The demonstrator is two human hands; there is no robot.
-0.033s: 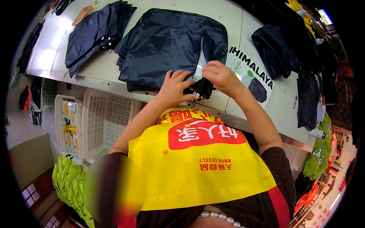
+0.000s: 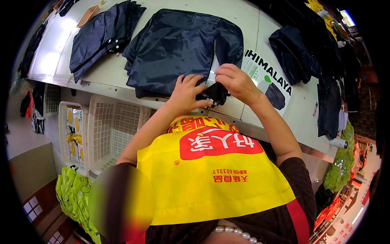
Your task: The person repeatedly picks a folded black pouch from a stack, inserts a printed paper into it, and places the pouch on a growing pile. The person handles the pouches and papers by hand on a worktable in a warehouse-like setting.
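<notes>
My left hand (image 2: 186, 93) rests on the near edge of a stack of shiny navy fabric pieces (image 2: 174, 44), its fingers stretched and apart. Its thumb touches a small bunched piece of black fabric (image 2: 219, 92) that carries a white tag. Just above that bunch, the fingers of my right hand (image 2: 237, 83) are pinched together. What lies between those fingertips is too small and blurred to make out. A narrow navy flap (image 2: 228, 49) runs along the stack's right side, beyond my right hand.
A white printed sheet (image 2: 266, 77) lies right of my hands. More navy fabric is piled at left (image 2: 103, 36) and right (image 2: 294, 51). White plastic baskets (image 2: 94, 134) stand below the table's front edge (image 2: 109, 92); a thread spool (image 2: 338, 143) sits at its right corner.
The fingertips of my right hand have shifted very slightly up and left. My left hand and the fabric stack look the same.
</notes>
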